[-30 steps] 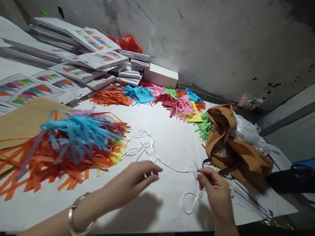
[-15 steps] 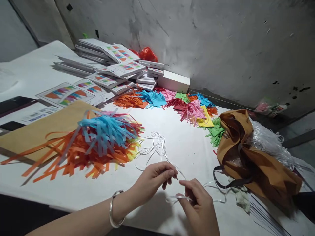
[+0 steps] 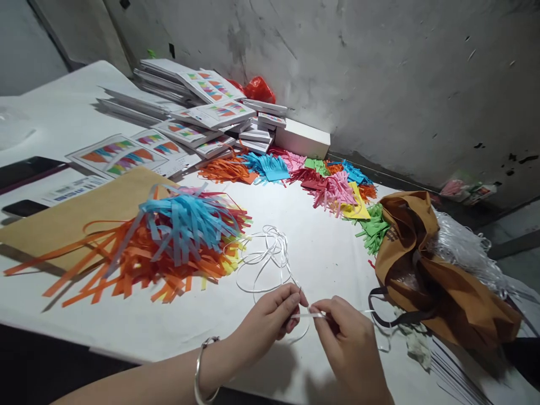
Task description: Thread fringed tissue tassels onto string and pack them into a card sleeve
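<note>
Left hand [image 3: 272, 315]: we pinch the white string [image 3: 307, 315] between thumb and fingers, near the front edge of the tabletop [image 3: 329, 247].
Right hand [image 3: 346, 337]: we pinch it too, just beside the left.
String: a short straight stretch spans our hands; its loops lie beyond them.
Fringed paper [image 3: 185, 225]: we have it heaped left of the loops.
Bag [image 3: 447, 287]: slumped near the right edge.

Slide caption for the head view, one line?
Left hand and right hand hold white ribbon over a table, with a fringed paper pile left, brown bag right.
</note>
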Demonstrator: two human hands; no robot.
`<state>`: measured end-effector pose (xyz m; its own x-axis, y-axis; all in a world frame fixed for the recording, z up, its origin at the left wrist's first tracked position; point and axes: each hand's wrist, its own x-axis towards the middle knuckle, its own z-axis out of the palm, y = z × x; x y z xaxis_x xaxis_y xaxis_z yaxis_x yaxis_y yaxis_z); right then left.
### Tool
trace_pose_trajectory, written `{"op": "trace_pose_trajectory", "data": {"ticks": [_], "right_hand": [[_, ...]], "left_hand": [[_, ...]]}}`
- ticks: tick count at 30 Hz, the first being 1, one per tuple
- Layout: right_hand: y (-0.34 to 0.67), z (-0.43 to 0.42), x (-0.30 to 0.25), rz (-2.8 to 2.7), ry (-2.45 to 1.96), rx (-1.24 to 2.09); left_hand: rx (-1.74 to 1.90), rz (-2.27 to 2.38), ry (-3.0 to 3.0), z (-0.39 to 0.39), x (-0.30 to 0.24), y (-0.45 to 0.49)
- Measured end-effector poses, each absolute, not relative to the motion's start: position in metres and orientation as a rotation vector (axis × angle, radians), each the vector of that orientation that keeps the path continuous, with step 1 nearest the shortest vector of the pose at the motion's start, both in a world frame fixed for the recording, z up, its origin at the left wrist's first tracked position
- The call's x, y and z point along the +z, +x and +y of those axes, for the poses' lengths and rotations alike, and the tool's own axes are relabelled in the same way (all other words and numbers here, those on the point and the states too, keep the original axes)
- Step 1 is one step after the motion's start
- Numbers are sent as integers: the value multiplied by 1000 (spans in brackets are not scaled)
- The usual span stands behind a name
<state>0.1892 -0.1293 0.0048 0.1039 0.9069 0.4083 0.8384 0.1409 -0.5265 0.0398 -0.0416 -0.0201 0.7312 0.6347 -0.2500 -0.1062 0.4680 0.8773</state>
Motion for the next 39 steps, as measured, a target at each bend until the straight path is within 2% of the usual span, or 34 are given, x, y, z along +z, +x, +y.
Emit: {"op": "trace_pose_trajectory", "data": {"ticks": [3,6,22,32,39], "right_hand": [[198,-137,12,-1811,-1651,429],[201,-143,13,-1841,-1558,521],[181,-138,-6,-1634,-1544,159],[183,-143,-3,-1763,-1507,-3],[180,-151,-7,-1678,-1581,33]], "left_hand": [[504,591,1022,-37,-22,36],[502,532,1059,-35,-26,34],[327,348,1059,-36,-34,25],[370,388,1591,-29,-19,22],[343,498,1011,-29,-31,28]]}}
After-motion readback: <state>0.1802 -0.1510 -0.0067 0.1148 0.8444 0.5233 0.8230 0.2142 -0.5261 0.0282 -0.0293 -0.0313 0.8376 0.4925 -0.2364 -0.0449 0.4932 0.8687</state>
